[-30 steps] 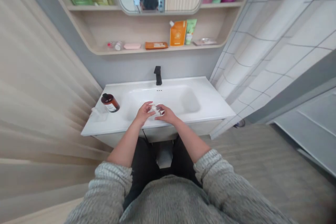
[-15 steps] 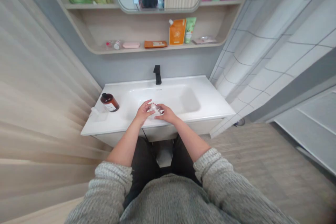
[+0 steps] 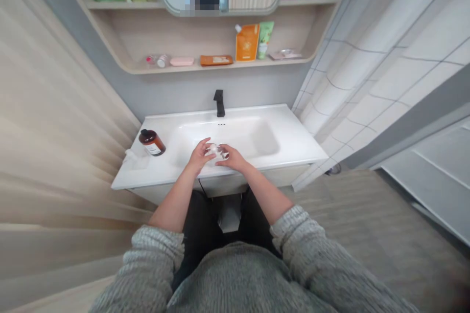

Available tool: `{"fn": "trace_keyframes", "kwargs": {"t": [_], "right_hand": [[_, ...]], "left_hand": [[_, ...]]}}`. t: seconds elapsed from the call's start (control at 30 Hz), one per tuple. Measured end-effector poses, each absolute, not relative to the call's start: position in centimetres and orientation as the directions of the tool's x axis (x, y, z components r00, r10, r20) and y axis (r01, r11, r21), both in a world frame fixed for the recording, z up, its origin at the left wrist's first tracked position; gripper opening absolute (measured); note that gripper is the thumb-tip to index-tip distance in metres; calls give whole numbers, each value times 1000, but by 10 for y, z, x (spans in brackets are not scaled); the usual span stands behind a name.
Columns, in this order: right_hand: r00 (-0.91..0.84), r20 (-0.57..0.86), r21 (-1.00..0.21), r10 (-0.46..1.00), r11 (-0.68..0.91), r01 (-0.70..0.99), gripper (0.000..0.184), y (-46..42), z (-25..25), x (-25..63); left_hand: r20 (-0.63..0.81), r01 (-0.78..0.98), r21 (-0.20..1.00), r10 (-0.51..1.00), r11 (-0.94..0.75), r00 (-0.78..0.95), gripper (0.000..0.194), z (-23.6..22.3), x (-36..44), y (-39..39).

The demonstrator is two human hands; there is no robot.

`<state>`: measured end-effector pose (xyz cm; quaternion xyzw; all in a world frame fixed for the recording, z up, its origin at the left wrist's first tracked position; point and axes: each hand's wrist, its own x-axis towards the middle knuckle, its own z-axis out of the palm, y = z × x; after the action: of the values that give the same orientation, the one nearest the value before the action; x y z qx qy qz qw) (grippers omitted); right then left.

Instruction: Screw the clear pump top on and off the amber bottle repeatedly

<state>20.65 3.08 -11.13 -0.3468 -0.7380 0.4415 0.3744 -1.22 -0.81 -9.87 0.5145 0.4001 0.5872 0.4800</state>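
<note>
Over the front of the white sink (image 3: 253,154), both of my hands hold a small clear object with a whitish top (image 3: 214,148); its kind is too small to make out. My left hand (image 3: 199,157) curls round its left side, thumb and fingers bent toward it. From the right, my right hand (image 3: 232,158) grips it between thumb and fingers, and glossy clear edges show there. Part of the object is covered by my fingers. To the left on the counter stands a brown bottle (image 3: 152,143) with a black cap and a white label.
A black faucet (image 3: 219,103) rises behind the basin. Left of the brown bottle is a clear container with a white top (image 3: 134,159). The wall shelf (image 3: 176,69) holds an orange pouch (image 3: 247,43), a green tube (image 3: 265,40) and a pink box (image 3: 182,61). Curtains hang on both sides.
The view has shifted very slightly. My hands keep nearly the same pose round the small clear object, and nothing else has visibly moved.
</note>
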Motion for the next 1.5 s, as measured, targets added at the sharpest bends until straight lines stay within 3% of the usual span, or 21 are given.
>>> {"fn": "trace_keyframes", "kwargs": {"t": [0.17,0.37,0.5,0.67,0.77,0.93,1.03,1.2,1.5], "right_hand": [[-490,241,-911,838,369,183,90,30,-109,207],[-500,253,-912,828,376,161,86,27,-105,208],[-491,240,-917,838,362,169,90,27,-106,207],[-493,247,-915,834,368,164,92,28,-107,207],[-488,246,-915,838,367,168,91,27,-105,207],[-506,238,-913,829,369,176,86,25,-104,208],[-507,243,-909,827,376,177,86,26,-104,208],[-501,233,-910,834,368,190,84,26,-104,208],[-482,242,-915,842,363,175,84,24,-104,208]], "left_hand": [[231,-125,964,972,-234,-38,83,-98,-12,-9],[219,-145,966,976,-213,25,96,-98,-12,-10],[256,-119,959,966,-259,-41,97,-98,-13,-8],[209,-156,968,977,-199,51,105,-96,-13,-10],[208,-111,973,978,-204,24,95,-94,-10,-12],[307,157,943,949,-294,-70,54,-79,-4,-19],[401,301,887,908,-351,-123,39,-61,-5,-26],[455,505,800,877,-325,-157,42,-26,-17,-33],[462,517,784,879,-344,-115,38,-4,-20,-37]]}}
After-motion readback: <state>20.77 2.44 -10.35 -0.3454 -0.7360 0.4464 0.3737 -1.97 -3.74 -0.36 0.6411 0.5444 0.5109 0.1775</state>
